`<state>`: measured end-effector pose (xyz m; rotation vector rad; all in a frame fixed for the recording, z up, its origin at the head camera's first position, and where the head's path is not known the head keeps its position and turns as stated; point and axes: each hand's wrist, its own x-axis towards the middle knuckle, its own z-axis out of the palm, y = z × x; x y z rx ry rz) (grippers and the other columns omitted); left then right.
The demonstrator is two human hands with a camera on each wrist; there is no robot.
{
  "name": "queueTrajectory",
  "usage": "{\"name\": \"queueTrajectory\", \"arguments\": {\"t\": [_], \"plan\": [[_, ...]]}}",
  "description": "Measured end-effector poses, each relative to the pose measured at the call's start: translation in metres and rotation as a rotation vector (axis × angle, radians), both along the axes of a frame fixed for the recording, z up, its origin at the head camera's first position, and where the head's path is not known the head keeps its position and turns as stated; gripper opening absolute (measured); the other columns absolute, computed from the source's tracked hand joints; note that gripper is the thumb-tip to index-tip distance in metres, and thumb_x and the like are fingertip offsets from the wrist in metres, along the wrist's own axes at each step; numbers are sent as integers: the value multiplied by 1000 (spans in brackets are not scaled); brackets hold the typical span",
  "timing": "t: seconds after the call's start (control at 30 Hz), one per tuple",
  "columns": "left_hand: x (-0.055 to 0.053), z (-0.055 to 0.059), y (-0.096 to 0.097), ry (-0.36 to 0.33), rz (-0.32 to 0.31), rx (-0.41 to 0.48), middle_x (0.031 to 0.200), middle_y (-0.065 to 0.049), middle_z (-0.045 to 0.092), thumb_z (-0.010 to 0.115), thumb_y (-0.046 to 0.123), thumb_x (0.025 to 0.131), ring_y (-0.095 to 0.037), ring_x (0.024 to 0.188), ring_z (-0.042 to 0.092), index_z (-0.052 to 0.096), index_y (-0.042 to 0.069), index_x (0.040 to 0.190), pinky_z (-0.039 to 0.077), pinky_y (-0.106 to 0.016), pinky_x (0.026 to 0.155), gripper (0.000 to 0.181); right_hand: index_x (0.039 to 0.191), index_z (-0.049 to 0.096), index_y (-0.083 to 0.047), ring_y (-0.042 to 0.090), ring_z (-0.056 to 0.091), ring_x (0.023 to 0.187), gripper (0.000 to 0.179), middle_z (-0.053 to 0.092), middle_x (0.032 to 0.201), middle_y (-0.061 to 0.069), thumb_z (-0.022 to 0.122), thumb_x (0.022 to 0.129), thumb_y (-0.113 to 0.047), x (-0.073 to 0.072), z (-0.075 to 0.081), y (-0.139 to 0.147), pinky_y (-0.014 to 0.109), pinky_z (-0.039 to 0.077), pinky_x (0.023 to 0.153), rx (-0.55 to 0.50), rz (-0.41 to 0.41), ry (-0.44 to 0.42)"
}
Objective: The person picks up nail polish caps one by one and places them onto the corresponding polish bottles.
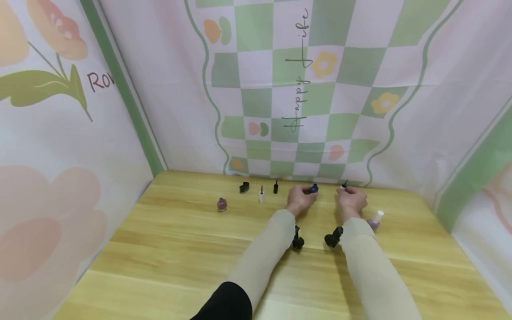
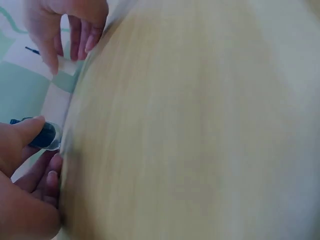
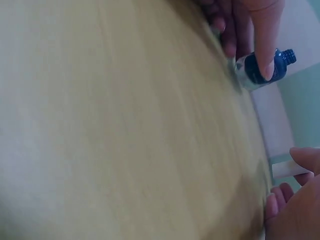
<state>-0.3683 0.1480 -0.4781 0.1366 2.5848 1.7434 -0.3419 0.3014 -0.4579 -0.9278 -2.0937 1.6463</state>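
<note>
Near the table's back edge, my left hand (image 1: 300, 198) pinches a small dark blue nail polish bottle (image 1: 314, 188) between thumb and fingers. The bottle's threaded neck shows uncapped in the right wrist view, and its clear glass base meets or nearly meets the tabletop. A short way to the right, my right hand (image 1: 352, 201) grips a white nail polish cap (image 3: 285, 169) with its dark brush (image 1: 345, 183) pointing up. The cap's wide end is down at the table. Bottle and cap are apart.
On the wooden table (image 1: 180, 249), left of the hands, stand a purple polish bottle (image 1: 222, 204), a black bottle (image 1: 244, 187), a white brush cap (image 1: 262, 196) and a black brush cap (image 1: 275, 187). A white-capped purple bottle (image 1: 376, 218) stands beside the right wrist. Curtains border the table.
</note>
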Motion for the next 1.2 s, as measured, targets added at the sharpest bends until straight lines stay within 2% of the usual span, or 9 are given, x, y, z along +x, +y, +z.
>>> {"name": "queueTrajectory", "arguments": {"t": [0.17, 0.3, 0.47, 0.63, 0.7, 0.8, 0.9, 1.03, 1.2], "plan": [[7, 6, -9, 12, -72, 27, 109, -3, 76, 78, 16, 93, -14, 95, 70, 77, 10, 116, 57, -25, 81, 24, 136, 64, -3, 32, 55, 130, 43, 62, 139, 19, 71, 95, -16, 3, 8, -2, 40, 41, 115, 81, 101, 29], [11, 16, -22, 10, -87, 31, 116, -7, 75, 76, 15, 95, -17, 96, 71, 74, 7, 121, 58, -25, 78, 28, 137, 62, -3, 30, 60, 121, 44, 62, 138, 19, 70, 97, -18, 3, 17, -8, 35, 52, 103, 129, 178, 26], [14, 26, -40, 27, -93, 60, 118, -11, 74, 75, 13, 95, -21, 99, 71, 72, 3, 123, 59, -27, 79, 30, 138, 61, -2, 24, 70, 104, 45, 64, 135, 20, 70, 98, -18, 3, 25, -18, 21, 59, 80, 107, 259, 68], [19, 30, -52, 40, -142, 55, 115, -11, 75, 76, 14, 94, -21, 101, 70, 73, 2, 120, 58, -24, 79, 28, 135, 62, 0, 14, 69, 90, 43, 65, 129, 21, 72, 96, -15, 10, 27, -25, 21, 60, 77, 121, 296, 97], [22, 32, -56, 42, -162, 47, 115, -10, 75, 76, 15, 95, -20, 101, 69, 74, 3, 119, 58, -25, 80, 27, 134, 63, 1, 11, 67, 89, 42, 66, 127, 21, 73, 96, -14, 14, 27, -25, 21, 60, 78, 151, 314, 115], [27, 35, -61, 47, -177, 34, 113, -8, 75, 75, 18, 95, -18, 100, 69, 74, 5, 118, 58, -26, 81, 27, 131, 64, 3, 15, 67, 92, 40, 68, 125, 24, 73, 96, -14, 21, 27, -25, 19, 59, 74, 227, 361, 160], [33, 38, -66, 57, -194, 31, 109, -5, 74, 76, 20, 95, -15, 96, 67, 74, 7, 117, 58, -26, 80, 26, 126, 67, 3, 21, 69, 91, 37, 70, 119, 24, 73, 96, -17, 31, 27, -23, 15, 57, 68, 341, 421, 197], [40, 39, -73, 67, -241, 45, 104, -2, 73, 76, 21, 95, -12, 90, 65, 74, 7, 117, 57, -25, 79, 25, 120, 70, 2, 19, 71, 85, 34, 73, 111, 22, 74, 97, -22, 47, 28, -19, 13, 55, 64, 473, 487, 248], [51, 42, -83, 75, -304, 55, 101, 2, 71, 75, 22, 96, -10, 90, 63, 74, 9, 118, 56, -24, 80, 26, 120, 71, 1, 14, 68, 85, 35, 73, 107, 21, 74, 97, -24, 69, 31, -15, 17, 57, 64, 524, 577, 295]]}}
